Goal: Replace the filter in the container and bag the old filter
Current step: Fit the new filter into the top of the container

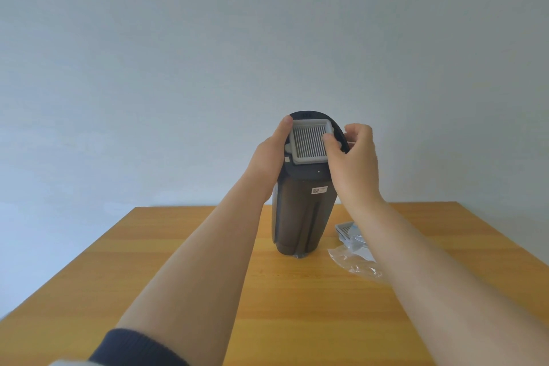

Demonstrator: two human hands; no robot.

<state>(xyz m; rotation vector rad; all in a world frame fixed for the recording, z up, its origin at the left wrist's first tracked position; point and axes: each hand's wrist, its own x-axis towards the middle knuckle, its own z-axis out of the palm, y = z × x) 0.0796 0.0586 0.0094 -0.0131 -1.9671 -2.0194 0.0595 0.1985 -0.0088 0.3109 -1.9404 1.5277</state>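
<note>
Filter [310, 141] seated in container [300, 217], thumb at edge.

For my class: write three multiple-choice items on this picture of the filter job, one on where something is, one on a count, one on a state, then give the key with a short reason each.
1. Where does the clear plastic bag lie?
A. On the table, right of the container
B. On top of the container
C. In the left hand

2. How many filters show?
A. One
B. Two
C. Four

3. How does the container stand?
A. On its side
B. Upright on the table
C. Lifted off the table

Key: 1 A, it lies on the table beside the container's base. 2 B, one filter sits in the top, a second filter lies by the bag. 3 B, its base rests on the wood.
</note>
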